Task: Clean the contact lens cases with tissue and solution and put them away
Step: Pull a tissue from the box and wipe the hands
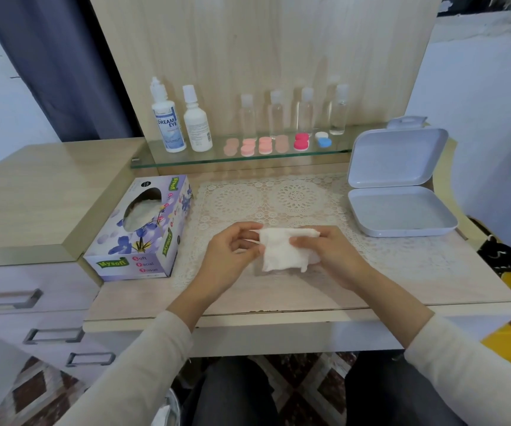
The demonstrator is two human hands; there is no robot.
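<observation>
Tissue [282, 250], folded, held over counter [402, 272]. Left hand [229, 256] fingers pinch its left edge; right hand [331, 253] fingers curl over its right side. Lens cases [266, 144] sit on glass shelf [186, 158] behind.

Soft crinkled paper tissue [282, 249], glossy cardboard tissue box [143, 232], clear glass shelf [217, 156], matt plastic case [398, 192] — lace doily [279, 198]
</observation>
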